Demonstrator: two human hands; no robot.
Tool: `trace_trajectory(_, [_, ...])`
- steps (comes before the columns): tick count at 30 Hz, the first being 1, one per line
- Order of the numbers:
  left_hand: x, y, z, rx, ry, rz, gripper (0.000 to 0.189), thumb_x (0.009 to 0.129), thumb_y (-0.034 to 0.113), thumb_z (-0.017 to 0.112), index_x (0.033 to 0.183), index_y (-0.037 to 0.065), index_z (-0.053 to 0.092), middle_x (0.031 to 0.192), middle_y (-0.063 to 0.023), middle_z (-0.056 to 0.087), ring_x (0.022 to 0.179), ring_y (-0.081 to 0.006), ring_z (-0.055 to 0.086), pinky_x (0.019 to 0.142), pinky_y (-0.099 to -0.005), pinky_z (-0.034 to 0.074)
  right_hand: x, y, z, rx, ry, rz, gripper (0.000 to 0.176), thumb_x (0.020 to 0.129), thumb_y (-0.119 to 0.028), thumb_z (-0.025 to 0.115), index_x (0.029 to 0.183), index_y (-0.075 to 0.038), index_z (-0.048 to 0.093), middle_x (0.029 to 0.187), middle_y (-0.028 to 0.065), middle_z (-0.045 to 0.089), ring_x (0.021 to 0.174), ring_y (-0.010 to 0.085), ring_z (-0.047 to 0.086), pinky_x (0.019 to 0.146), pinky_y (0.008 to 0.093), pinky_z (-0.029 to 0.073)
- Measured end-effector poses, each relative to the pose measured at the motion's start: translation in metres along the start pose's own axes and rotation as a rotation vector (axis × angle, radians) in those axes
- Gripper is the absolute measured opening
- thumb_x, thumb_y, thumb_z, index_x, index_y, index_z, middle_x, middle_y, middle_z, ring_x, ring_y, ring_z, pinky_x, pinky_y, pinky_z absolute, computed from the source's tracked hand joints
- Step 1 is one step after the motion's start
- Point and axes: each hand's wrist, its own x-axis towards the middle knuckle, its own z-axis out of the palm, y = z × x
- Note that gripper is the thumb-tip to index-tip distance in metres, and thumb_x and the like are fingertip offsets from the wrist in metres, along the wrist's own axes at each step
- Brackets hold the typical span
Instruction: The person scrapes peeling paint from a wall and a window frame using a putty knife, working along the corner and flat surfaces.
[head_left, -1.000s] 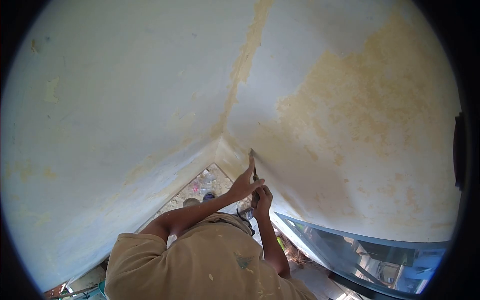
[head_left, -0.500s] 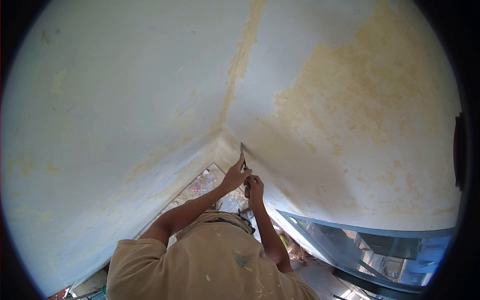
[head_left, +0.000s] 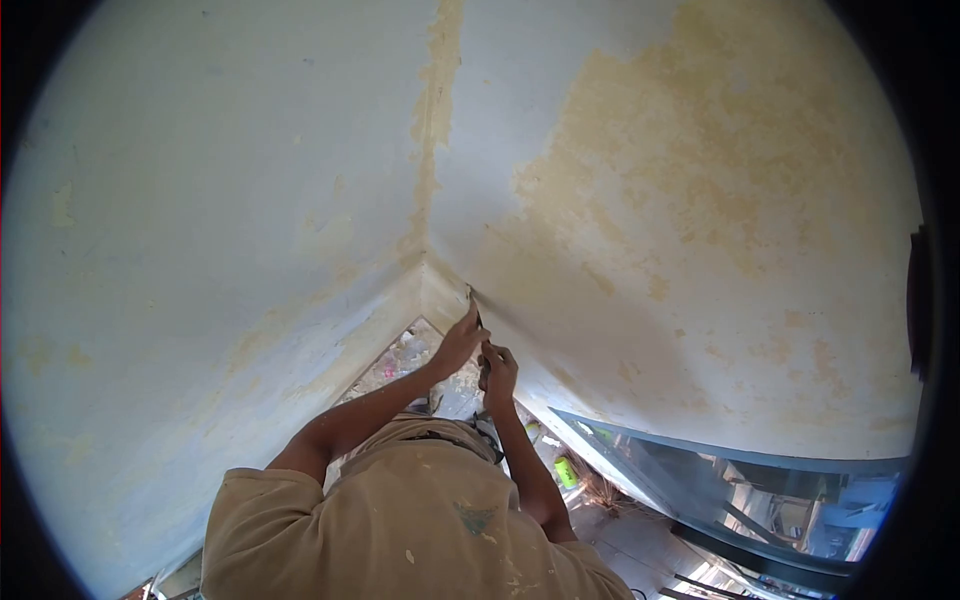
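My right hand [head_left: 499, 376] is closed around the handle of a scraper, low in front of my chest. Its thin blade [head_left: 471, 292] points up and meets the right-hand wall [head_left: 590, 310] close to the corner. Just above, my left hand [head_left: 461, 340] has its fingers pressed along the scraper's blade, thumb toward the handle. Much of the tool is hidden behind the fingers. Around the blade the wall is pale, with yellowish patches where the paint is gone.
A left-hand wall [head_left: 200, 250] meets the right one in a corner with a yellowish bare strip [head_left: 432, 120]. At lower right is a blue-framed window [head_left: 740, 455]. Paint flakes litter the floor [head_left: 400, 358], and a bright green container [head_left: 566, 473] lies below.
My view has shifted a little to the right, so walls and hands appear further left. The scraper stays against the wall in both hands, its blade now showing less above my left fingers.
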Motion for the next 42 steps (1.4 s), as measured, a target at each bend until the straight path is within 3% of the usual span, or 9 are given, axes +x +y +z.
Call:
trace_trajectory(10, [0.013,0.021,-0.049,0.206,0.163,-0.075,0.067,0.082,0.003,0.046,0.142,0.004,0.016,0.111,-0.0044,0.05,0.086,-0.0076,0.046,0.074,-0.0212,0.04,0.047,0.018,0.051,-0.173,-0.14,-0.065,0.022,0.084,-0.022,0.061,0.088,-0.002,0.055,0.059,0.0004,0.051,0.036,0.0036,0.035,0.032,0.0205,0.024])
trace_trajectory(12, [0.004,0.01,-0.027,0.047,0.112,0.114,0.07,0.084,0.006,0.046,0.142,0.003,0.009,0.127,-0.0083,0.043,0.094,-0.0105,0.046,0.081,-0.0243,0.041,0.031,0.016,0.026,-0.121,-0.161,-0.031,0.021,0.084,-0.022,0.06,0.088,-0.002,0.055,0.06,0.0005,0.051,0.036,0.0036,0.035,0.032,0.0203,0.024])
trace_trajectory(13, [-0.007,0.024,-0.015,0.032,0.024,-0.052,0.071,0.084,0.006,0.047,0.142,0.002,0.006,0.133,-0.0091,0.038,0.097,-0.0109,0.044,0.084,-0.0249,0.04,0.023,0.017,0.012,-0.116,-0.155,-0.046,0.02,0.085,-0.022,0.059,0.087,-0.002,0.055,0.06,0.0007,0.051,0.036,0.0035,0.034,0.032,0.0201,0.023])
trace_trajectory(20, [-0.035,-0.034,0.05,0.078,-0.311,-0.029,0.088,0.083,0.023,0.057,0.138,-0.006,-0.006,0.127,-0.0268,0.038,0.111,-0.0218,0.044,0.094,-0.0276,0.035,-0.023,0.021,-0.089,0.049,-0.058,-0.034,0.011,0.086,-0.015,0.054,0.082,-0.005,0.053,0.059,0.0014,0.05,0.034,0.0039,0.033,0.03,0.0202,0.023])
trace_trajectory(27, [-0.027,0.019,0.031,-0.132,-0.094,-0.044,0.08,0.082,0.011,0.051,0.14,-0.003,-0.002,0.096,-0.0056,0.047,0.084,-0.0108,0.045,0.073,-0.0231,0.041,-0.006,0.017,-0.037,0.063,-0.059,-0.026,0.013,0.085,-0.018,0.058,0.084,-0.006,0.053,0.058,0.0013,0.051,0.033,0.0033,0.033,0.028,0.0201,0.021])
trace_trajectory(30, [-0.007,0.034,-0.004,-0.014,0.053,-0.032,0.073,0.082,0.01,0.05,0.141,-0.001,0.009,0.096,-0.0043,0.048,0.084,-0.0115,0.045,0.078,-0.0231,0.04,0.014,0.006,0.01,-0.026,-0.087,-0.025,0.016,0.085,-0.02,0.059,0.085,-0.004,0.054,0.058,0.0016,0.052,0.033,0.0034,0.034,0.029,0.0204,0.021])
trace_trajectory(31, [0.001,0.035,-0.017,-0.058,0.075,-0.051,0.066,0.082,0.006,0.048,0.141,0.002,0.019,0.134,-0.0079,0.039,0.122,-0.015,0.033,0.101,-0.0278,0.025,0.02,0.004,0.025,-0.059,-0.096,-0.022,0.017,0.084,-0.02,0.06,0.085,-0.004,0.054,0.058,0.0016,0.052,0.033,0.0035,0.034,0.029,0.0205,0.021])
trace_trajectory(34, [0.019,0.033,-0.056,-0.017,0.194,-0.002,0.066,0.08,0.007,0.048,0.14,0.001,0.02,0.083,-0.0025,0.046,0.076,-0.0103,0.043,0.071,-0.0232,0.039,0.044,0.007,0.069,-0.108,-0.13,-0.056,0.02,0.084,-0.021,0.06,0.086,-0.003,0.054,0.057,0.0013,0.051,0.033,0.004,0.034,0.029,0.0211,0.021])
trace_trajectory(42, [-0.01,0.014,-0.022,-0.033,-0.002,-0.101,0.08,0.08,0.005,0.05,0.142,0.003,0.0,0.098,-0.0063,0.049,0.086,-0.0127,0.048,0.077,-0.0242,0.041,0.023,0.022,0.014,-0.108,-0.127,-0.033,0.019,0.085,-0.021,0.059,0.087,-0.003,0.054,0.058,0.0009,0.051,0.034,0.0031,0.032,0.03,0.0203,0.021])
